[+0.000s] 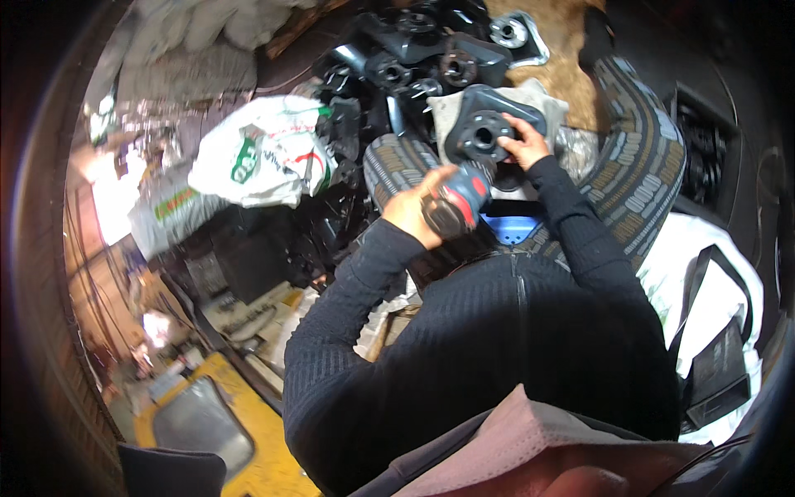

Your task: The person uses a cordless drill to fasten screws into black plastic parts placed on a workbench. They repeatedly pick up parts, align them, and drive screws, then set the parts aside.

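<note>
My left hand (411, 207) is closed round a blue and red cordless drill (465, 197), its front end pointing up at a black metal part. That black metal part (478, 139) has a round hub with holes around it, set on a rounded, dished plate. My right hand (528, 146) grips the hub's right edge, thumb and fingers at the rim. Beneath the part lies a pale cloth (448, 112), between my knees. Whether the drill's tip touches the hub is hard to see.
Several similar black parts (458, 66) are piled beyond my knees, with a grey-hubbed one (508, 33) at the far right of them. A white plastic bag (258, 153) lies to the left. Near my lap sits a blue tray (511, 229). A dark crate (704, 157) stands right.
</note>
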The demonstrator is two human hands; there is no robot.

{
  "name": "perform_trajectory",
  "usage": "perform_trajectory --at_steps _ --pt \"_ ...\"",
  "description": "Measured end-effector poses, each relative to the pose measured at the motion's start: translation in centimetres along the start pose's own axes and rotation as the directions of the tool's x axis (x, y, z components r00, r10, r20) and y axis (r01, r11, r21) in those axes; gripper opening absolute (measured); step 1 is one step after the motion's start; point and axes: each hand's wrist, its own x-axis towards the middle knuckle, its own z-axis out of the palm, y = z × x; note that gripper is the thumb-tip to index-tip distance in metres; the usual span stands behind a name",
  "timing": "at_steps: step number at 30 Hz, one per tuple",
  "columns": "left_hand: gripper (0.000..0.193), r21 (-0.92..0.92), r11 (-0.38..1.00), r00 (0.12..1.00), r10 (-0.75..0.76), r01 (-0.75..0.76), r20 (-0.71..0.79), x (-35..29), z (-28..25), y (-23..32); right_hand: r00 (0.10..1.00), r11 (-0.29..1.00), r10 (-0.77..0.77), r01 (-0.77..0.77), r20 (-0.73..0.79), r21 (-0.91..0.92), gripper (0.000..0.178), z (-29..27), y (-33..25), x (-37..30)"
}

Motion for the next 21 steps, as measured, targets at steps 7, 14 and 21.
perform_trajectory --at_steps 7,14,21 --pt "0.073 0.033 0.998 0.998 -0.057 0.058 -0.017 -11.6 10.5 -4.5 0.973 0.973 -0.229 0.229 -0.043 -0.004 0.047 3.6 -11.4 0.1" --pt "0.04 -0.325 0.933 0.348 -0.257 -0.153 -0.902 -21.6 9.9 -11.3 0.868 0.88 -0.352 0.434 0.35 -0.193 0.045 15.5 -17.3 9.2" --pt "0.046 -0.751 0.183 0.128 -0.983 0.634 -0.131 -28.9 37.2 -24.8 0.989 0.937 0.043 0.01 0.144 -0.349 0.041 20.8 -7.5 22.0"
